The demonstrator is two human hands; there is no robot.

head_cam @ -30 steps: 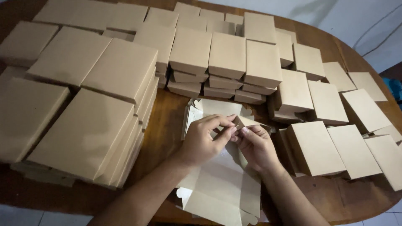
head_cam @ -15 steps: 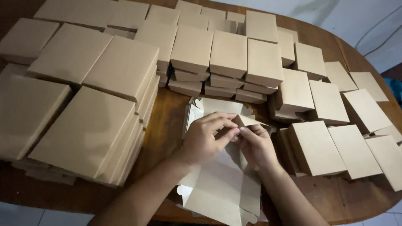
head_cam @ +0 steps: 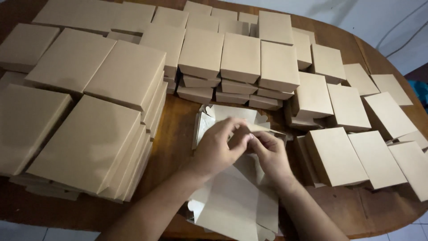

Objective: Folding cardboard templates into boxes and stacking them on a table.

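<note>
My two hands fold a flat kraft-brown box blank (head_cam: 232, 201) at the middle of a wooden table (head_cam: 374, 209) crowded with finished boxes.

My left hand (head_cam: 218, 147) and right hand (head_cam: 272, 154) meet fingertip to fingertip, each pinching a small flap (head_cam: 263, 129) of the blank, which lies unfolded between my forearms near the table's close edge. Large stacked boxes (head_cam: 89, 138) stand to my left, a bank of medium stacked boxes (head_cam: 240, 58) sits just beyond my hands, and single closed boxes (head_cam: 334, 156) lie in rows to my right, the nearest just beside my right wrist.
</note>
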